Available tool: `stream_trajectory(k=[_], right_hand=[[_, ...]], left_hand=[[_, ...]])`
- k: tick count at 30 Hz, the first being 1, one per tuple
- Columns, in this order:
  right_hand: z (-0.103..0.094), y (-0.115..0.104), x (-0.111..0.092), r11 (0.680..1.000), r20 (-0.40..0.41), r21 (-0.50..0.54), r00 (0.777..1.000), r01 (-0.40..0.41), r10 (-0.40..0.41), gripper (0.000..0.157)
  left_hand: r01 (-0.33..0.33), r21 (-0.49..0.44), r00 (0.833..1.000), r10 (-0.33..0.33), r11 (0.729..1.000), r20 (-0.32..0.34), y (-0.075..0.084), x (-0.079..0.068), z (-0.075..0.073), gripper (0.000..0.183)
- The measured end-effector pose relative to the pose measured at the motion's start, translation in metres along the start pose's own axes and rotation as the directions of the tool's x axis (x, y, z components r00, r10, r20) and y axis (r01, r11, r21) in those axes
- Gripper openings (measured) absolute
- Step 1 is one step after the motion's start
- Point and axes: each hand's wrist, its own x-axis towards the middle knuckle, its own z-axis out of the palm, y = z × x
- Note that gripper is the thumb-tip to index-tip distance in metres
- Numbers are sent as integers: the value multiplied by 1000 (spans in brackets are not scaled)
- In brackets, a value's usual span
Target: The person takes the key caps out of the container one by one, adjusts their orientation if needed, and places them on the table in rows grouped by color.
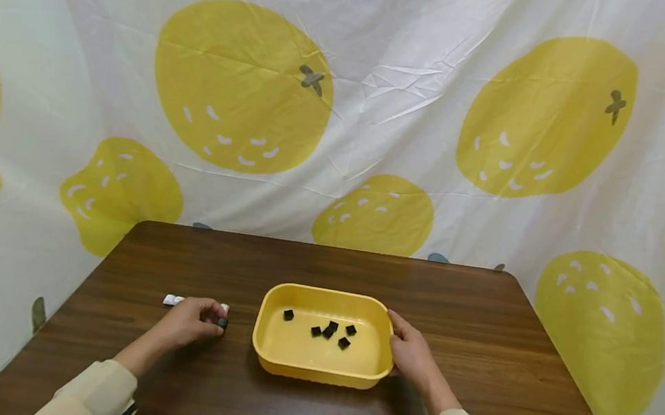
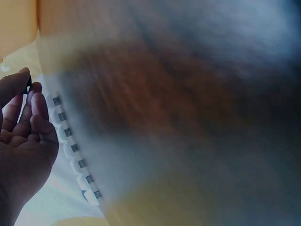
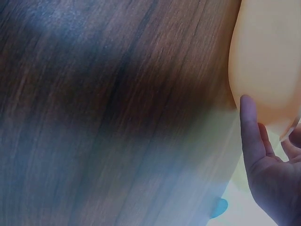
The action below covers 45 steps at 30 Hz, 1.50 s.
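My left hand (image 1: 194, 322) pinches a small black cube (image 1: 222, 323) between thumb and fingertips, just above the table left of the yellow tray (image 1: 321, 375). The left wrist view shows the same black cube (image 2: 28, 85) at the thumb tip. Beyond that hand, a row of small white pieces (image 2: 75, 165) with grey squares on them lies on the table, partly hidden by the hand in the head view. My right hand (image 1: 414, 356) grips the tray's right end, thumb at the rim and fingers against the outer wall. Inside the tray lie several black cubes (image 1: 343, 342), scattered right of centre, with one farther left.
The brown wood-grain table (image 1: 480, 322) has rounded far corners. Behind it hangs a white cloth (image 1: 395, 104) printed with yellow fruit, close along the table's far edge.
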Motion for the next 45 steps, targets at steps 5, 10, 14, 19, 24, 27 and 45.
stream_trajectory(k=[5,10,14,19,24,27,45], right_hand=[[0,0,-1,1000,-5,-4,1000,-2,2,55],[0,-1,-1,1000,3,0,1000,-1,1,55],[0,-2,-1,1000,4,1,1000,-11,11,55],[0,-1,-1,1000,3,-4,1000,-13,13,55],[1,0,0,1000,3,-5,1000,-3,3,55],[1,0,0,1000,3,-2,1000,-1,1,55],[0,0,-1,1000,12,-6,1000,8,-8,55]], left_hand=[[-9,3,1000,9,1000,26,-4,-4,1,18],[-35,26,998,34,999,60,-6,-6,1,17],[-49,68,995,43,996,89,-7,-8,0,17],[-51,79,995,43,996,95,-8,-8,0,17],[-57,91,995,48,994,90,-10,-9,-1,19],[-53,104,995,45,993,86,-12,-9,-2,20],[-38,168,999,31,985,43,29,13,-16,20]])
